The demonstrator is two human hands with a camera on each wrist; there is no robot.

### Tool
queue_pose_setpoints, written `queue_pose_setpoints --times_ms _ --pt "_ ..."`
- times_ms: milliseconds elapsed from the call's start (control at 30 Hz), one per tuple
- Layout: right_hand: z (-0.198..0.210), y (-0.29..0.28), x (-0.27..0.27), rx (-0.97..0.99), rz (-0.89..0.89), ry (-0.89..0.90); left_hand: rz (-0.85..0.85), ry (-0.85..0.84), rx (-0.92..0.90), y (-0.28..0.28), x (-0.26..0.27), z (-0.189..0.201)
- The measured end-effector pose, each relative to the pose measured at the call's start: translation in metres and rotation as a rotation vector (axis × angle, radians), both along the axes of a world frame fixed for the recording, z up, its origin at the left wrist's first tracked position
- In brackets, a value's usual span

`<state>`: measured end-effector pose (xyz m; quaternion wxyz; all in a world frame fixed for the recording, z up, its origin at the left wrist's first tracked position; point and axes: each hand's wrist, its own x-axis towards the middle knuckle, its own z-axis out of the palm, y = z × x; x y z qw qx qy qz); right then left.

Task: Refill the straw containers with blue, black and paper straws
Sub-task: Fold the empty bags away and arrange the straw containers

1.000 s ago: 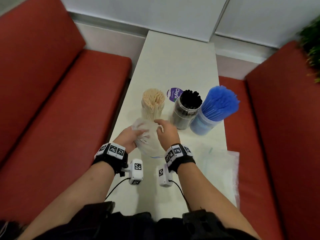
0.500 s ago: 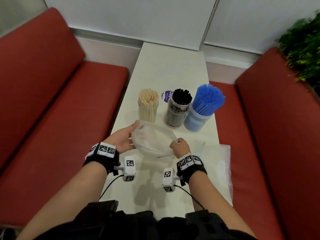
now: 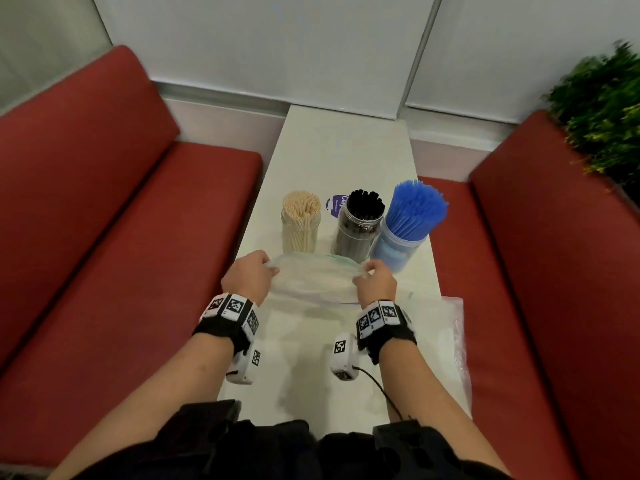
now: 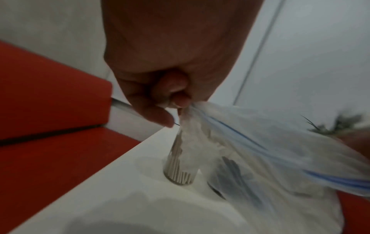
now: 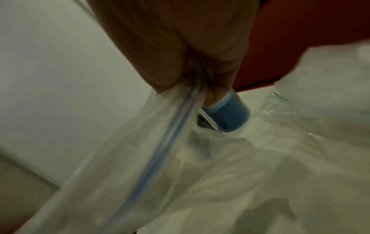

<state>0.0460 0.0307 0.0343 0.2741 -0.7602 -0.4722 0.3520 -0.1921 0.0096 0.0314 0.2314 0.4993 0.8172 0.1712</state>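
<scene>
Three clear jars stand in a row on the white table (image 3: 343, 157): paper straws (image 3: 300, 220) on the left, black straws (image 3: 361, 225) in the middle, blue straws (image 3: 408, 220) on the right. Just in front of them a clear zip bag (image 3: 313, 280) with a blue seal line is stretched sideways above the table. My left hand (image 3: 250, 277) pinches its left end (image 4: 186, 114). My right hand (image 3: 375, 280) pinches its right end (image 5: 192, 93). The bag looks empty. Through it the wrist views show the paper jar (image 4: 180, 171) and the blue jar (image 5: 230, 114).
A second clear plastic bag (image 3: 446, 327) lies flat at the table's right front edge. A purple round label (image 3: 335, 205) lies behind the jars. Red bench seats (image 3: 138, 254) flank the narrow table, with a green plant (image 3: 602, 109) at the far right.
Both hands were close together bunching the bag near the paper jar; they have moved apart and now pull the bag taut between them. My head view has tilted up.
</scene>
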Motion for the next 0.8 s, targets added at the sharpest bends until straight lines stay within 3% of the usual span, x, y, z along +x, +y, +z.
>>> queue_pose_setpoints --times_ms 67,133,200,333,433,500,567,633,667,733,767,800 --pt "0.000 0.001 -0.014 -0.052 0.164 0.012 -0.181 0.015 0.034 0.004 0.011 0.004" --pt "0.008 0.003 -0.021 -0.135 0.264 0.164 -0.280 -0.065 0.018 0.007 0.015 0.010" --pt "0.013 0.004 -0.009 -0.087 0.229 0.273 -0.222 -0.134 0.003 0.012 0.003 0.020" --pt "0.020 -0.004 0.015 0.131 -0.035 -0.055 -0.041 -0.107 0.109 0.021 -0.022 0.028" --pt "0.028 -0.009 -0.006 0.136 -0.039 0.006 -0.222 0.104 -0.061 0.025 -0.002 0.032" --pt "0.038 -0.007 -0.019 0.099 0.016 0.086 -0.387 0.123 -0.071 0.027 0.015 0.038" --pt "0.051 0.001 -0.021 0.077 0.057 0.111 -0.601 -0.013 0.025 0.031 0.031 0.050" --pt "0.069 0.008 -0.021 0.047 0.082 0.174 -0.752 -0.333 -0.026 0.031 0.048 0.066" --pt "0.078 0.011 -0.019 0.036 0.106 0.261 -0.776 -0.418 -0.057 0.030 0.055 0.072" --pt "0.095 0.015 -0.016 0.060 0.180 0.540 -0.761 -0.404 0.039 0.030 0.063 0.075" --pt "0.102 0.015 -0.012 0.104 0.213 0.622 -0.710 -0.397 0.115 0.032 0.065 0.075" --pt "0.106 0.016 -0.006 0.159 0.231 0.596 -0.637 -0.433 0.162 0.034 0.065 0.076"
